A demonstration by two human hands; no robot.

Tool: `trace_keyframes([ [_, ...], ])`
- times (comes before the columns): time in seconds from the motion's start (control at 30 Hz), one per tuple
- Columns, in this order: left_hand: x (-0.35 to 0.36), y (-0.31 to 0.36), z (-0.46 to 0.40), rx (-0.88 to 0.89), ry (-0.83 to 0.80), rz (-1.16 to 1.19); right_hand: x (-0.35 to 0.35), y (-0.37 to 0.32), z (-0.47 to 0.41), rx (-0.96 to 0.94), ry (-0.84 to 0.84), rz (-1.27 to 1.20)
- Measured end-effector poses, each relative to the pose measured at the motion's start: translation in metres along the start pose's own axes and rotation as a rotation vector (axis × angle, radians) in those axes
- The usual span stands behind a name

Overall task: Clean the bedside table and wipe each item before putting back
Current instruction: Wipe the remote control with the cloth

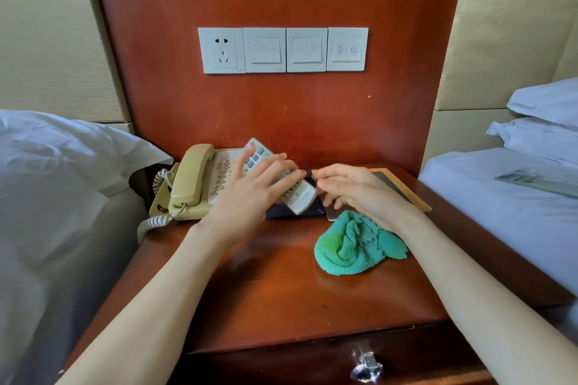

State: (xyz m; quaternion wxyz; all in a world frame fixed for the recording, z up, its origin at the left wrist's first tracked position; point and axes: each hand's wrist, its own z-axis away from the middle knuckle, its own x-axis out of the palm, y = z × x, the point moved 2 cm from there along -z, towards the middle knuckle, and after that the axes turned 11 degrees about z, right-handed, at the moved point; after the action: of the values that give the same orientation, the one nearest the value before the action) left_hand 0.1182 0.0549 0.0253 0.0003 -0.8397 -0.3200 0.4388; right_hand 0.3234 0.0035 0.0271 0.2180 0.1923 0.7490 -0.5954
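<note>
Remote control [283,180], white with rows of buttons, tilted above the back of the worktop [281,287], just right of the beige telephone [200,183]. Gripped from the left by the left hand [250,187], fingers curled over its middle. Lower end over a dark flat item [308,212] lying on the wood. Right hand [359,189] close beside the lower end, fingertips drawn together in a pinch at a small dark bit; what that is, too blurred to tell. Green cloth [356,244] crumpled on the worktop under the right wrist, near the front right. Wood-framed dark board [397,187] flat behind the right hand. Coiled cord [153,222] hanging off the left edge. Socket and switch plates [283,50] on the back panel. Beds with white pillows on both sides.
</note>
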Motion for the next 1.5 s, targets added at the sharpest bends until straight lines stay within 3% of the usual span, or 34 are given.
trace_keyframes([
  [0.23,0.009,0.004,0.000,0.010,-0.003,0.010,0.012,-0.004,0.001,0.091,0.047,-0.112],
  [0.37,0.019,-0.005,0.001,-0.402,-0.015,0.482,0.013,0.002,-0.001,0.252,0.170,-0.269],
  [0.43,0.026,-0.010,0.003,-0.516,-0.045,0.591,0.014,0.007,-0.003,0.301,0.192,-0.265],
  [0.67,0.037,-0.004,0.007,-0.537,-0.357,0.499,0.021,0.014,-0.007,0.210,0.108,-0.117],
  [0.9,0.041,-0.018,0.009,-0.528,-0.387,0.312,0.025,0.006,-0.004,0.108,-0.009,0.059],
  [1.17,0.040,-0.030,0.013,-0.539,-0.415,0.256,0.018,0.007,-0.006,0.056,0.110,0.045],
  [1.3,0.035,-0.030,0.012,-0.538,-0.367,0.315,0.012,0.010,-0.007,0.024,0.187,0.055],
  [1.5,0.017,-0.011,0.003,-0.508,-0.017,0.655,0.004,0.013,-0.006,0.030,0.335,0.068],
])
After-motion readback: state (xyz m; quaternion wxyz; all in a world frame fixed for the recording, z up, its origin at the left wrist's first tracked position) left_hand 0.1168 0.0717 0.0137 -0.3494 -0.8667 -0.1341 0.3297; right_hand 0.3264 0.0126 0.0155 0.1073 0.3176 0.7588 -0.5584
